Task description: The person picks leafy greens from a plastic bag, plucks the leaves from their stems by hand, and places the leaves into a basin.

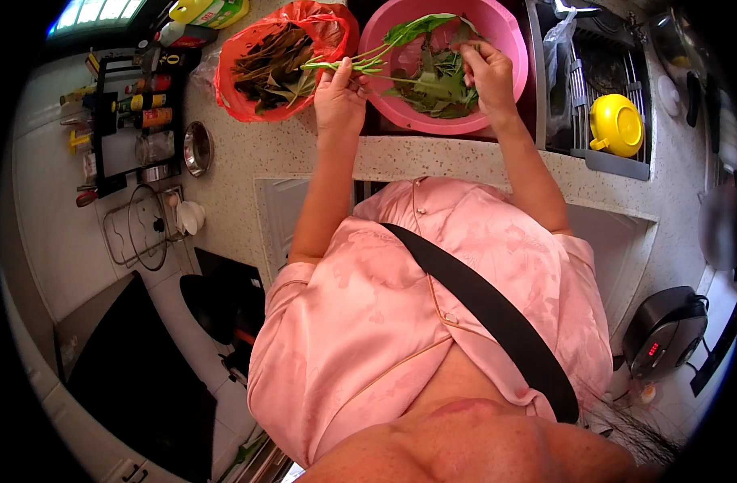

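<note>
Left hand [341, 95] holds green stems [367, 63]; right hand [489, 76] over pink basin [509, 39], grip unclear.

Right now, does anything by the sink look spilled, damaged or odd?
I see no spill. Only the brownish leaves in the red bag stand out: they look wilted beside the greener leaves in the pink basin, though they might simply be another kind.

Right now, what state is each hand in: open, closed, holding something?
Left hand: closed on green stems.
Right hand: fingers curled over the pink basin; whether it grips anything cannot be told.
</note>
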The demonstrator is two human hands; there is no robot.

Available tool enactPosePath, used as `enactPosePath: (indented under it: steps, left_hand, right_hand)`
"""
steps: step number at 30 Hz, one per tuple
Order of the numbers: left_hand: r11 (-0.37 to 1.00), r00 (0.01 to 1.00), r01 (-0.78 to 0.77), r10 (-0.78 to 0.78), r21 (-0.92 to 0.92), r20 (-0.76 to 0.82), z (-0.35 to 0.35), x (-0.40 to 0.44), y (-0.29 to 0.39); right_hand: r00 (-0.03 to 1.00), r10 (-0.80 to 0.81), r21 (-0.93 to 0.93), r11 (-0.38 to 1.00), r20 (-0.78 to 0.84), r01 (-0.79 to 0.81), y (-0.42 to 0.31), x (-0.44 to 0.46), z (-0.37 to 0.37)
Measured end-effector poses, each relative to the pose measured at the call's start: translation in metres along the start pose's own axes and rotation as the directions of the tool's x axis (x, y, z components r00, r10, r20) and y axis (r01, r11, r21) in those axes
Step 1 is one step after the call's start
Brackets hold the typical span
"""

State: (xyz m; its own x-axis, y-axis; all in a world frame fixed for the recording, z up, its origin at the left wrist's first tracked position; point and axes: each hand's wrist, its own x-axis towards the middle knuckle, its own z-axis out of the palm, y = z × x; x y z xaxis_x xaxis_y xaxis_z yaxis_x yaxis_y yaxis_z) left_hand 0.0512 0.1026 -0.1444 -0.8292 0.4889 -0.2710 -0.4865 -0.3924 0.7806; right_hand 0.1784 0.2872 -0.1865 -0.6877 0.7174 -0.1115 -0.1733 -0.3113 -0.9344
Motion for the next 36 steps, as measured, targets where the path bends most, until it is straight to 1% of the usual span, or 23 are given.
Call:
enactPosePath:
  steps: [2,4,5,6,9,10,12,13,14,16,18,19,20,22,23,24,25,26,28,30,32,34,36]
  left_hand:
    - [0.996,0.995,0.062,-0.066,-0.061,-0.075,-0.004,-0.002,0.003]
    - [0.994,0.991,0.079,-0.086,-0.072,-0.105,-0.004,-0.004,0.004]
    - [0.993,0.990,0.083,-0.092,-0.088,-0.104,-0.004,-0.005,0.005]
    - [0.991,0.990,0.086,-0.097,-0.105,-0.103,-0.006,-0.006,0.005]
    - [0.987,0.986,0.111,-0.124,-0.116,-0.110,-0.015,-0.003,0.010]
    - [0.988,0.986,0.108,-0.121,-0.114,-0.113,-0.018,-0.003,0.011]
    - [0.989,0.992,0.103,-0.110,-0.104,-0.065,-0.024,-0.004,0.015]
    - [0.989,0.991,0.104,-0.111,-0.105,-0.069,-0.024,-0.006,0.018]
    - [0.989,0.990,0.124,-0.128,-0.074,-0.053,-0.022,-0.008,0.022]
    - [0.987,0.987,0.155,-0.157,-0.040,-0.032,-0.021,-0.012,0.026]
    - [0.982,0.982,0.186,-0.186,0.015,-0.030,-0.020,-0.012,0.029]
    - [0.980,0.980,0.198,-0.198,0.017,0.011,-0.021,-0.010,0.028]
    - [0.979,0.979,0.202,-0.202,0.017,0.017,-0.021,-0.009,0.027]
    - [0.974,0.974,0.224,-0.225,0.037,0.027,-0.019,-0.010,0.027]
    - [0.974,0.975,0.222,-0.223,0.035,0.024,-0.019,-0.010,0.027]
    - [0.975,0.976,0.218,-0.218,0.047,0.006,-0.021,-0.010,0.027]
    - [0.975,0.977,0.214,-0.214,0.059,-0.014,-0.023,-0.010,0.028]
    - [0.976,0.978,0.209,-0.208,0.056,-0.021,-0.026,-0.009,0.028]
    - [0.974,0.977,0.213,-0.214,0.081,-0.006,-0.032,-0.008,0.028]
    - [0.972,0.976,0.219,-0.218,0.091,-0.023,-0.035,-0.006,0.027]
    - [0.967,0.973,0.230,-0.229,0.104,-0.029,-0.033,-0.005,0.023]
    - [0.963,0.971,0.237,-0.230,0.128,-0.065,-0.028,-0.006,0.020]
    - [0.962,0.971,0.239,-0.234,0.135,-0.053,-0.022,-0.008,0.017]
  right_hand:
    - [0.999,-0.037,-0.071,0.997,-0.031,0.034,0.009,0.014,-0.005]
    - [0.989,-0.148,-0.243,0.959,0.006,0.145,0.020,0.026,-0.009]
    - [0.994,-0.095,-0.379,0.919,0.058,0.110,0.025,0.033,-0.016]
    - [0.994,-0.097,-0.378,0.919,0.058,0.112,0.031,0.037,-0.020]
    - [0.935,-0.271,-0.621,0.699,0.228,0.354,0.048,0.044,-0.029]
    - [0.935,-0.271,-0.619,0.701,0.230,0.356,0.050,0.047,-0.034]
    - [0.875,-0.448,-0.741,0.523,0.182,0.422,0.050,0.052,-0.041]
    - [0.897,-0.420,-0.715,0.586,0.134,0.381,0.031,0.051,-0.038]
    - [0.943,-0.322,-0.658,0.692,0.087,0.297,0.013,0.047,-0.035]
    - [0.871,-0.431,-0.448,0.747,0.236,0.491,0.000,0.056,-0.031]
    - [0.823,-0.402,-0.345,0.766,0.403,0.543,-0.006,0.059,-0.021]
    - [0.822,-0.319,-0.298,0.820,0.472,0.489,-0.009,0.056,-0.016]
    - [0.838,-0.181,-0.248,0.904,0.515,0.348,-0.011,0.049,-0.011]
    - [0.716,0.101,-0.280,0.950,0.691,0.136,-0.005,0.059,-0.018]
    - [0.713,0.103,-0.280,0.950,0.693,0.136,-0.001,0.058,-0.023]
    - [0.669,0.301,-0.274,0.950,0.680,-0.149,-0.001,0.054,-0.026]
    - [0.566,0.480,-0.264,0.867,0.670,-0.423,-0.001,0.051,-0.028]
    - [0.559,0.482,-0.268,0.865,0.674,-0.423,-0.004,0.045,-0.031]
    - [0.596,0.558,-0.296,0.823,0.577,-0.485,-0.025,0.026,-0.033]
    - [0.553,0.561,-0.339,0.822,0.616,-0.457,-0.022,0.025,-0.042]
    - [0.609,0.501,-0.399,0.864,0.615,-0.308,-0.021,0.017,-0.047]
    - [0.620,0.523,-0.428,0.848,0.585,-0.312,-0.020,0.014,-0.052]
    - [0.636,0.459,-0.416,0.880,0.620,-0.229,-0.004,0.012,-0.061]
